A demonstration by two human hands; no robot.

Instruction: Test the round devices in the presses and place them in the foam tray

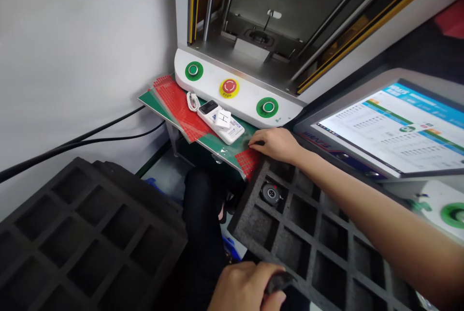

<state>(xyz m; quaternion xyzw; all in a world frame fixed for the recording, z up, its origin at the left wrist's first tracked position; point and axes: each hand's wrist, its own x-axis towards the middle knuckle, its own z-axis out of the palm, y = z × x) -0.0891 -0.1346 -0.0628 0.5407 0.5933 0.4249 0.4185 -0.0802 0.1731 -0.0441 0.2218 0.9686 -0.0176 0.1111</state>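
Note:
At the bottom, my left hand (246, 286) is closed around a small black part (280, 282), mostly hidden by the fingers; I cannot make out its exact kind. My right hand (272, 143) reaches in from the right, fingers loosely bent with a gap between them and nothing seen in them. It rests at the edge of the green mat (237, 154), by the far corner of a black foam tray (250, 226). In one of that tray's compartments lies a round watch body (270, 194), sensor side up.
Ahead stands a press machine with a red stop button (229, 86), two green buttons (194, 70) and a fixture (259, 37) inside. A white power bank (221, 122) and cable (193, 101) lie on the mat. A monitor (395, 127) is right; stacked foam trays (87, 224) left.

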